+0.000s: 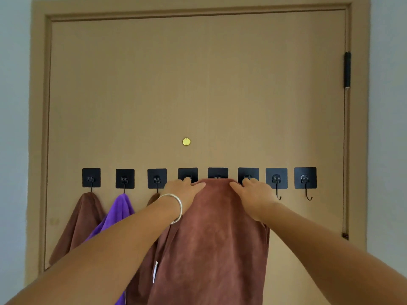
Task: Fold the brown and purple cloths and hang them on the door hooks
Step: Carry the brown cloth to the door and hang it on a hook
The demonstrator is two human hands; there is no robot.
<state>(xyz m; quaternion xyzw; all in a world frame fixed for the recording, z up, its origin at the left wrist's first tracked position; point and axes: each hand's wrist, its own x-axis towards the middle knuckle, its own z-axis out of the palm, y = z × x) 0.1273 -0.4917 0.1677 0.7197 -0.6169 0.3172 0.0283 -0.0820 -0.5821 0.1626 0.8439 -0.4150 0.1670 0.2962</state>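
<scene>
Brown cloth: hung at the door's fifth hook from the left edge, its top fold between both hands. Left hand and right hand gripped that fold, arms outstretched.

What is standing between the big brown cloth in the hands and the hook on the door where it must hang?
Nothing visible does. Both hands, left hand and right hand, hold the top edge of the brown cloth right at the fifth hook from the left. The cloth itself hides the hook's tip, so whether it has caught cannot be told.
</scene>
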